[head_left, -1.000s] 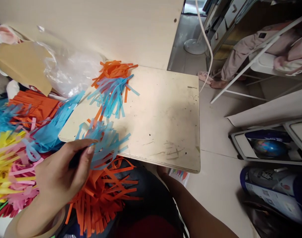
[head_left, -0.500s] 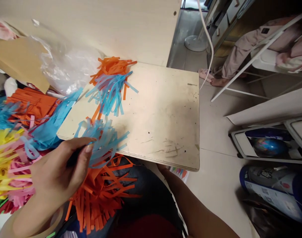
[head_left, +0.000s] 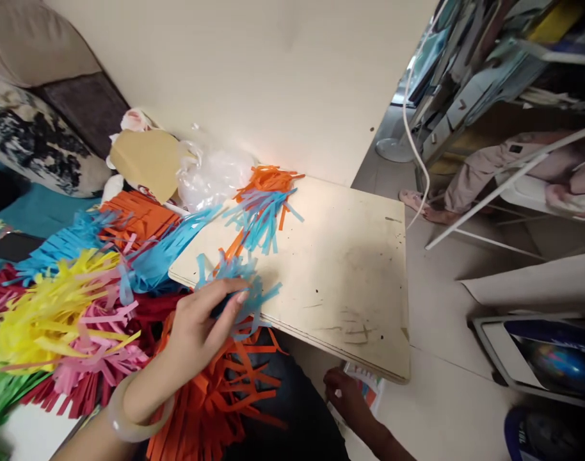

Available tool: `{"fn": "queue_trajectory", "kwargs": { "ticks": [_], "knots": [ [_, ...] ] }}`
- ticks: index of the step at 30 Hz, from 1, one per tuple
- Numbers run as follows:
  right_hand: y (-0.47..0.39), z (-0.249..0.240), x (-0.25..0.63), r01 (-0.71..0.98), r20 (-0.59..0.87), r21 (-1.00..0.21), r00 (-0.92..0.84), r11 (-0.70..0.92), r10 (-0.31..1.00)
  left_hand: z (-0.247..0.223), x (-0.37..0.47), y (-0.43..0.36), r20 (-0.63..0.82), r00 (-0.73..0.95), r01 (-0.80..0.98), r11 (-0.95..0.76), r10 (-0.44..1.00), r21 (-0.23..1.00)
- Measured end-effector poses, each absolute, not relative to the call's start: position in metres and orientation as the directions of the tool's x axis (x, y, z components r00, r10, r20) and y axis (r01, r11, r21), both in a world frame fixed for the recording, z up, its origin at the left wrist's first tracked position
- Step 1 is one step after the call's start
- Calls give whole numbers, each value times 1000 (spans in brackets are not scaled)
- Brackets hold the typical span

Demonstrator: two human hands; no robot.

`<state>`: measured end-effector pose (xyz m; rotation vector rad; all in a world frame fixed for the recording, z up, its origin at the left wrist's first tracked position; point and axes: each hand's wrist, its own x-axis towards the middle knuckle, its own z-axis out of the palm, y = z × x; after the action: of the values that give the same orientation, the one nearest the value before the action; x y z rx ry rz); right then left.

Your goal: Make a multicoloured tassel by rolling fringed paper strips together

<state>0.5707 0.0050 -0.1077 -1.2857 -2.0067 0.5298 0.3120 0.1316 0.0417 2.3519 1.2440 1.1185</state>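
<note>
Our left hand [head_left: 201, 323] pinches a bunch of blue fringe [head_left: 239, 291] at the near left edge of the table [head_left: 340, 275], thumb and fingers closed on the paper strips, with a pale bangle [head_left: 129, 416] on that wrist. Our right hand [head_left: 345, 394] is down below the table's front edge, touching a small printed packet [head_left: 369, 387]; whether it grips the packet or only rests on it we cannot tell, since the fingers are partly hidden. As far as we can judge, much cutting is already done: a second blue and orange fringe [head_left: 266, 198] lies at the far left of the table, orange fringe [head_left: 220, 397] spills over our lap under the left hand, and a heap of yellow fringe [head_left: 47, 307], pink fringe [head_left: 95, 352] and more blue lies on the bed to the left. A folded stack of orange paper [head_left: 139, 218] beside a clear plastic bag [head_left: 216, 173] looks uncut at its fold, so some sheets seem left to work. Most of the table is bare and stained. We see no scissors or glue anywhere. The heap is cut off at the left edge, the packet's print is too small to read, and another person's feet [head_left: 417, 205] show on the floor beyond, the rest of them hidden by a rack.
</note>
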Motion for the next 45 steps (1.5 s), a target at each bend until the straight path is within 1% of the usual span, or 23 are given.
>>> {"fn": "queue_trajectory", "kwargs": {
  "ticks": [2, 4, 7, 8, 10, 14, 16, 18, 20, 23, 25, 26, 27, 28, 33, 35, 37, 39, 41, 42, 43, 45],
  "knots": [
    [-6, -71, 581, 618, 347, -676, -215, 402, 913, 41, 317, 128, 520, 329, 543, -609, 788, 579],
    [-3, -18, 588, 552, 358, -695, -290, 461, 888, 43, 321, 120, 535, 338, 502, -629, 774, 594],
    [30, 57, 578, 391, 432, -716, -403, 578, 807, 51, 325, 104, 558, 340, 470, -651, 757, 596],
    [45, 74, 569, 341, 465, -716, -418, 609, 780, 55, 325, 99, 569, 335, 464, -657, 751, 594],
    [74, 93, 546, 286, 484, -727, -431, 624, 761, 62, 323, 89, 597, 319, 455, -672, 736, 585],
    [103, 95, 505, 212, 469, -760, -476, 615, 744, 70, 315, 79, 638, 310, 450, -700, 705, 555],
    [105, 93, 495, 207, 482, -742, -497, 638, 722, 69, 310, 80, 650, 315, 466, -709, 692, 529],
    [104, 94, 492, 232, 497, -711, -502, 664, 708, 68, 306, 82, 667, 328, 504, -721, 669, 475],
    [104, 95, 491, 282, 520, -658, -500, 698, 692, 66, 302, 85, 689, 359, 563, -735, 629, 378],
    [109, 92, 488, 352, 570, -544, -511, 762, 643, 63, 299, 90, 716, 434, 645, -743, 547, 177],
    [113, 85, 485, 360, 594, -510, -510, 781, 622, 61, 296, 93, 707, 486, 680, -731, 514, 63],
    [115, 81, 483, 352, 600, -514, -505, 782, 621, 59, 295, 95, 694, 505, 690, -723, 513, 32],
    [117, 78, 482, 341, 601, -528, -496, 778, 626, 57, 294, 96, 679, 516, 696, -718, 522, 22],
    [119, 75, 482, 330, 599, -549, -486, 768, 636, 55, 293, 97, 661, 520, 697, -716, 541, 38],
    [123, 66, 484, 292, 532, -688, -419, 665, 735, 47, 296, 101, 601, 476, 638, -723, 642, 267],
    [126, 62, 486, 255, 521, -731, -390, 633, 759, 47, 300, 102, 587, 480, 608, -730, 652, 313],
    [130, 57, 486, 189, 495, -789, -368, 585, 787, 48, 305, 105, 572, 515, 586, -749, 639, 309],
    [136, 52, 487, 130, 427, -861, -341, 492, 837, 48, 309, 110, 557, 544, 581, -761, 627, 289],
    [142, 48, 487, 109, 341, -913, -322, 393, 883, 46, 310, 115, 552, 562, 591, -766, 616, 253],
    [144, 47, 487, 114, 319, -922, -321, 371, 892, 44, 309, 118, 556, 568, 599, -768, 607, 227],
    [145, 47, 488, 126, 320, -918, -326, 376, 890, 44, 308, 121, 566, 573, 604, -772, 593, 197],
    [146, 51, 491, 161, 375, -881, -338, 446, 863, 43, 304, 126, 590, 582, 602, -784, 560, 152]
  ]
}}
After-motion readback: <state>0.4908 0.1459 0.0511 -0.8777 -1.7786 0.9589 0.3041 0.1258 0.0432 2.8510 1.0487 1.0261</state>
